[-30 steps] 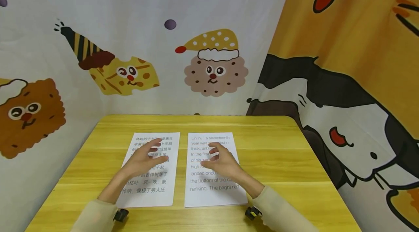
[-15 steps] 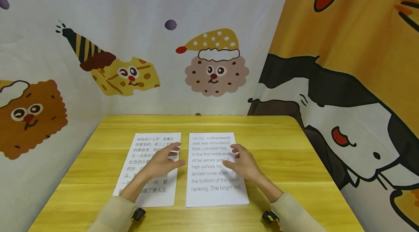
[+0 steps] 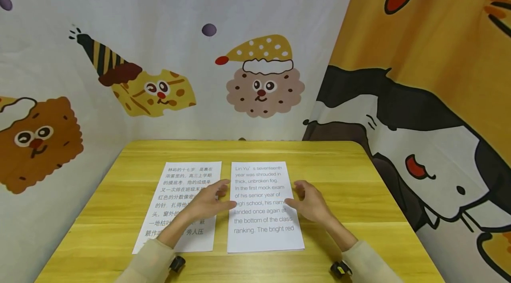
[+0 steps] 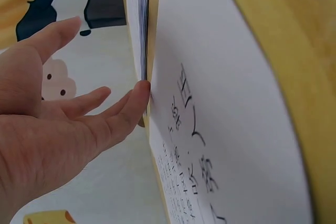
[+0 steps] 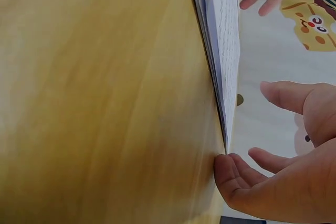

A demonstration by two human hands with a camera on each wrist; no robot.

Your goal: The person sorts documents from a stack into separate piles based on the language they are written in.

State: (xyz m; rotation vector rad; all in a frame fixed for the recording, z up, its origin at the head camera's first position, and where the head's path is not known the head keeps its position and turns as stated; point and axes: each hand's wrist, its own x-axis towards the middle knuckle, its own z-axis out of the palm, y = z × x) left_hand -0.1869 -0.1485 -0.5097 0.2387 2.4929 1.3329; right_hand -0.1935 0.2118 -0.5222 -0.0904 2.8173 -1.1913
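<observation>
Shifted rightward over the past second: from hovering above both papers to flanking just one, with the left hand (image 3: 205, 201) now at the left edge of the English stack (image 3: 263, 212) and the right hand (image 3: 311, 203) at its right edge. Judging by that, centred now on the English stack alone, with no hold yet taken. Lying flat on the yellow table (image 3: 343, 172), readable down to the last printed line, beside the Chinese paper (image 3: 171, 194), with a narrow strip of table between and partial cover of the Chinese text by the left hand and wrist. No grip in either hand: well open on the left, thumb spread from the fingers; loosely curved on the right, with a broad gap below the thumb. Seen from the head, much like a thin sheet or two; seen from the right wrist, plainly many layers, with edges uneven along the side. Clear from there too: right fingertips (image 5: 223, 163) low at the table, right by the stack's edge, though hard to tell whether touching. From the left wrist, left fingertips (image 4: 140, 90) down near the strip between the papers, with contact again uncertain. Legible in full only from the head: the English page.
</observation>
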